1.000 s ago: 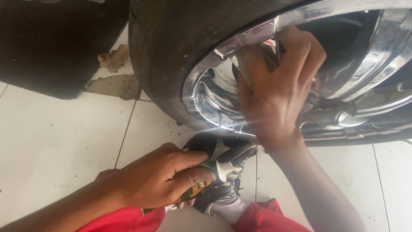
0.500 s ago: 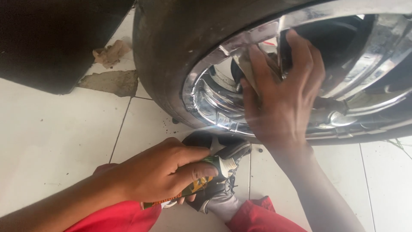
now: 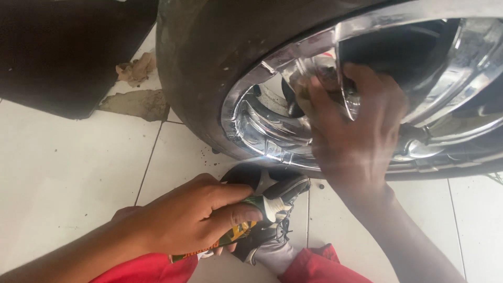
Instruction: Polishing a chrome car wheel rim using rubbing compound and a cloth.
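Fingers of the right hand (image 3: 356, 131) press spread against the shiny chrome wheel rim (image 3: 262, 126), gripping nothing visible; the left hand (image 3: 194, 217) clasps a small green-and-yellow tube (image 3: 246, 225).

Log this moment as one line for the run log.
left hand: holds green tube | right hand: pressed on chrome rim | tyre on tiled floor

Green-and-yellow tube (image 3: 238, 230), white-necked, lying tilted low above the tiled floor; chrome rim (image 3: 272, 131), upright, gleaming inside dark tyre.
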